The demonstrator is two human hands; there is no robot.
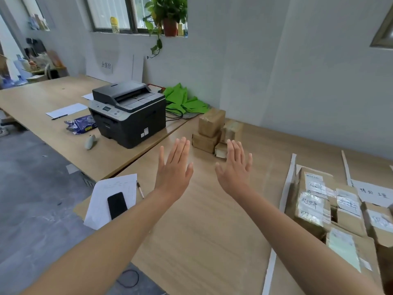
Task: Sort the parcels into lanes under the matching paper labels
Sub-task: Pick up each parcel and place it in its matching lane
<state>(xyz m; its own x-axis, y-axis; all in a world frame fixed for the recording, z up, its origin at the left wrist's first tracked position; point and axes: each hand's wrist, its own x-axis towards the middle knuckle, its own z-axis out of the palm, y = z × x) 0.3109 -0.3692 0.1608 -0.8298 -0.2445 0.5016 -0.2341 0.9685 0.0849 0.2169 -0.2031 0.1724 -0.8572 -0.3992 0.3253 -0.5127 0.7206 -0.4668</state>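
My left hand (pixel 174 169) and my right hand (pixel 235 169) are held out flat above the wooden table (pixel 202 231), fingers straight, holding nothing. Just beyond the fingertips stands a small pile of brown cardboard parcels (pixel 212 128) near the wall. At the right, several taped parcels with white slips (pixel 319 201) lie in a lane bounded by a white strip (pixel 287 192). A paper label with handwriting (pixel 374 194) lies past them, in the neighbouring lane.
A black printer (pixel 129 111) sits on the adjoining table at the left, with green bags (pixel 185 101) behind it. A paper sheet with a black phone (pixel 117 205) and a pen (pixel 140 189) lies near the table's left corner. Grey floor is at lower left.
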